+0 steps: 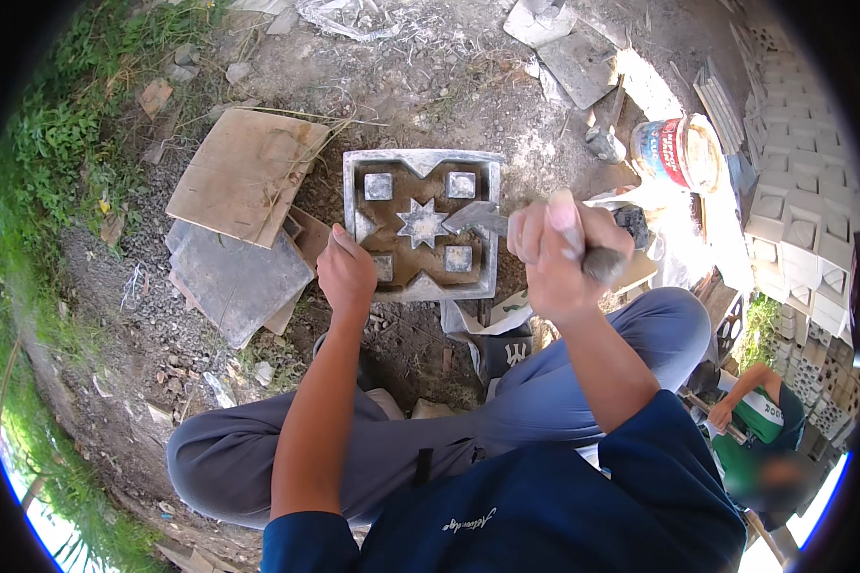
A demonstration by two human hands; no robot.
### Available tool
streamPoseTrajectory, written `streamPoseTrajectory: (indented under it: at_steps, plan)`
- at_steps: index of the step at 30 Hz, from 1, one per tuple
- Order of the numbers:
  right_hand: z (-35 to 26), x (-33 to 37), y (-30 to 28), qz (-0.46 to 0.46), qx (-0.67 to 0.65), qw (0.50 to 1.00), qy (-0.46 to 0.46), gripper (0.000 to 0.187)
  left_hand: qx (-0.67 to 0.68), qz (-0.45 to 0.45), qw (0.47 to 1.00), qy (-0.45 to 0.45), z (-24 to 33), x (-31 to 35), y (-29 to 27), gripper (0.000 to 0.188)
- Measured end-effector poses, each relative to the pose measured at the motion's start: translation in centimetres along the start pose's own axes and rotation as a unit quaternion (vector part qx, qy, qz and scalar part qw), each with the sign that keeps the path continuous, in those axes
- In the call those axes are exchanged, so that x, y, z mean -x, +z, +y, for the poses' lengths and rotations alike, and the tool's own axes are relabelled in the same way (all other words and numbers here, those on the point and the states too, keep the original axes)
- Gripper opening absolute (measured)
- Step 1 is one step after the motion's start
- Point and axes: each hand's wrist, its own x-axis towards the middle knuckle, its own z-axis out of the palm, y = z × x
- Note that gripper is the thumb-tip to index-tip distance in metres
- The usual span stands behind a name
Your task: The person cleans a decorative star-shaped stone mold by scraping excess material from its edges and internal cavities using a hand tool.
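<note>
The mould (382, 156) lies flat on the bare ground (420, 100) in front of the person's folded legs (588, 358), centred between the two hands, a placing that seems to keep all of its inside within reach. The left hand (348, 275) has its fingers curled at the left wall, presumably to steady the frame, though whether they pinch the rim or only press against it I cannot tell. The right hand (566, 250) has its fingers closed around the handle of a trowel (478, 219), thumb up on the grip, which likely gives fine control over the tip; the blade reaches across the right wall towards the central star (422, 223) (contact with it is hard to judge from above). The mould is squarish, its pale grey walls worn and powdery like old metal, with triangular wedges pointing inward, square studs near the corners and an eight-pointed star, all rising from a brown, grainy-looking bed. On the left, a tan board (248, 172) with a sheet-like, scuffed face overlaps a dull grey slab (239, 277); well off to the right stand a round, red-and-blue labelled bucket (674, 153) and stacked pale, angular blocks (793, 224).
</note>
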Motion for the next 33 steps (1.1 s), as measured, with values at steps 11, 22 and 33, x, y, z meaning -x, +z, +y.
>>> streamPoseTrajectory:
  at_steps: [11,22,33]
  plan:
    - [1.7,0.6,-0.7,-0.007,0.094,0.996,-0.004,0.036,-0.01,-0.045,0.999,-0.019,1.2,-0.3,0.2,0.052]
    - [0.3,-0.3,-0.3,-0.009,0.048,0.998,-0.033,0.038,-0.024,-0.015,0.999,-0.015,-0.4,-0.7,0.2,0.051]
    - [1.5,-1.3,-1.9,0.005,-0.019,0.999,-0.032,0.032,-0.014,-0.017,1.0,0.007,0.5,-0.4,0.4,0.05]
